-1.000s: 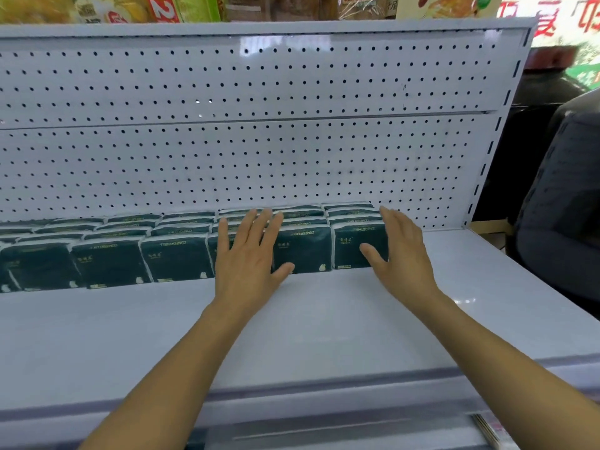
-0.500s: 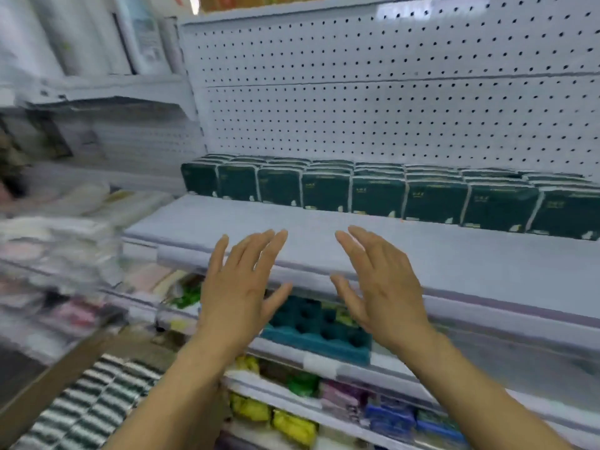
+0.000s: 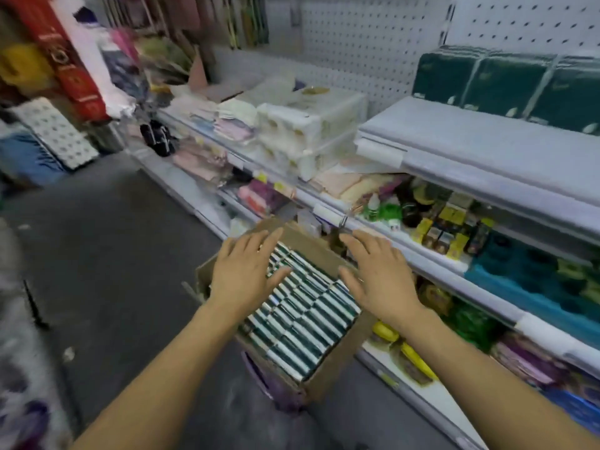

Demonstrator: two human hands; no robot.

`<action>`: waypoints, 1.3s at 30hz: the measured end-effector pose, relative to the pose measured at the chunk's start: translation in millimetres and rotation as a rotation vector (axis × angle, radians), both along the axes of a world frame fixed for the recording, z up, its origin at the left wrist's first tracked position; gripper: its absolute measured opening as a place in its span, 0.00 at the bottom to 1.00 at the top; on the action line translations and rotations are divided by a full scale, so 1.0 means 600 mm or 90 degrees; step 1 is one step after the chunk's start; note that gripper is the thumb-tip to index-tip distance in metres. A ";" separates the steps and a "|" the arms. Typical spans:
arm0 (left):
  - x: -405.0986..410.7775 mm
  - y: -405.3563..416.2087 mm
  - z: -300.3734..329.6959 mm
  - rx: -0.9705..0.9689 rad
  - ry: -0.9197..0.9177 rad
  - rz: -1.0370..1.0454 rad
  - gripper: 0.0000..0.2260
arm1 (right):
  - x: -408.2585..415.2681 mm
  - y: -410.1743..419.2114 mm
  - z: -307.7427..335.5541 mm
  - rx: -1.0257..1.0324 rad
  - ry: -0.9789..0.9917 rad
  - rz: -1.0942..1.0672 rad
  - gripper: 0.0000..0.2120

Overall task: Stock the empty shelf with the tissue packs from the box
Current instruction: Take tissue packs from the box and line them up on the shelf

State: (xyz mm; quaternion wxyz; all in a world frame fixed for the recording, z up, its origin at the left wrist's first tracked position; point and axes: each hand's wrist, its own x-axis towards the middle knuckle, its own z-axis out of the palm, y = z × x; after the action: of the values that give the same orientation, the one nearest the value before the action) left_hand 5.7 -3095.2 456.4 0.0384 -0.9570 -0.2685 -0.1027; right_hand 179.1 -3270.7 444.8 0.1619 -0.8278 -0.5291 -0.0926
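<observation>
Tissue packs [image 3: 302,306] lie below both hands' spread fingers [image 3: 256,245].

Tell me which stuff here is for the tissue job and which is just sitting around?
For the job: cardboard box, tissue packs in it, packs already shelved, white shelf, left hand, right hand.

Just around: toilet rolls, green bottle, yellow packets.

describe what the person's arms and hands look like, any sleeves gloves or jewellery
Both forearms are bare as far as the frame shows, with no sleeves in sight. The left hand and the right hand wear no gloves. No watch or wristband shows; the picture is too blurred to rule out a ring.
</observation>
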 end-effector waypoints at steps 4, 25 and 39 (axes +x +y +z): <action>-0.032 0.074 -0.079 -0.103 0.036 0.080 0.30 | 0.004 0.083 -0.061 -0.068 0.063 0.033 0.23; 0.052 0.073 -0.442 -0.552 0.203 0.051 0.26 | 0.071 0.144 -0.412 -0.427 0.222 -0.069 0.15; 0.161 0.089 -0.488 -0.666 0.187 0.127 0.09 | 0.090 0.174 -0.446 -0.375 0.279 -0.188 0.10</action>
State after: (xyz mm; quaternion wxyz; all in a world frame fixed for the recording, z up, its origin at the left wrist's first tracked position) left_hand 102.0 -3041.9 163.6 -0.3957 -0.8224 -0.3652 0.1835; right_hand 233.3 -3166.3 177.0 0.0118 -0.9061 -0.3613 0.2199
